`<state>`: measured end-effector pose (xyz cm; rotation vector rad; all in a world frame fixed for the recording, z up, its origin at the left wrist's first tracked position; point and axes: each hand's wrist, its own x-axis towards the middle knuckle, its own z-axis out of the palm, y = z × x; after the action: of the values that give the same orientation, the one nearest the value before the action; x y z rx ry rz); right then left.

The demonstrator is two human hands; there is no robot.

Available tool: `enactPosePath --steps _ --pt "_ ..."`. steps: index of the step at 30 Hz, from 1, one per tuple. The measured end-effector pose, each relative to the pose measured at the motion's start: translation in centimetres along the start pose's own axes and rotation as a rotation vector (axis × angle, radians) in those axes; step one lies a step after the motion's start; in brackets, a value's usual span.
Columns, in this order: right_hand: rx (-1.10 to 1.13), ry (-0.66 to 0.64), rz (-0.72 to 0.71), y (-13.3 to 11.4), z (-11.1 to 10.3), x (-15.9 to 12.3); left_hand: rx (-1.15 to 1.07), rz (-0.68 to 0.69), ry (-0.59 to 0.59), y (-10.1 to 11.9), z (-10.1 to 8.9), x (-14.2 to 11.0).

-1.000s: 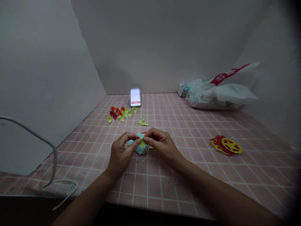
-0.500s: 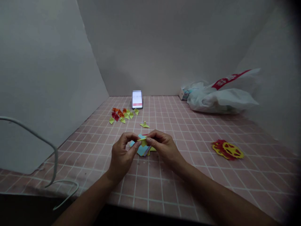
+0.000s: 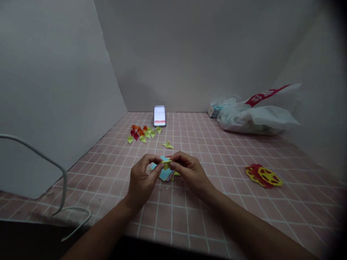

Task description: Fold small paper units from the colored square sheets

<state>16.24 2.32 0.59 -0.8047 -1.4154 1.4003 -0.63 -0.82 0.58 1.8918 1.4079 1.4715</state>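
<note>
The yellow paper [image 3: 166,163] has changed angle since the earlier frame. The left hand [image 3: 142,177] and right hand [image 3: 193,173] each pinch one end, thumb against forefinger, above the paper stack [image 3: 164,175] on the table [image 3: 208,151].

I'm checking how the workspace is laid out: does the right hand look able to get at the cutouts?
Probably yes: the cutouts lie off to its right with nothing visible between. But the right hand is pinching yellow paper, so it would likely need to let go first.
</note>
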Motion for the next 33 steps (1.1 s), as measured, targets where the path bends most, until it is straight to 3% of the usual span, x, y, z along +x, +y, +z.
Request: enactPosePath --steps 7,14,33 --pt "-0.035 0.012 -0.018 0.43 -0.1 0.13 -0.057 -0.012 -0.017 -0.24 0.01 -0.01" --pt "-0.183 0.043 -0.14 0.5 -0.28 0.11 -0.056 0.038 -0.033 -0.1 0.1 0.2" --pt "-0.129 0.059 -0.051 0.74 -0.43 0.29 0.177 0.118 -0.05 -0.14 -0.14 0.41"
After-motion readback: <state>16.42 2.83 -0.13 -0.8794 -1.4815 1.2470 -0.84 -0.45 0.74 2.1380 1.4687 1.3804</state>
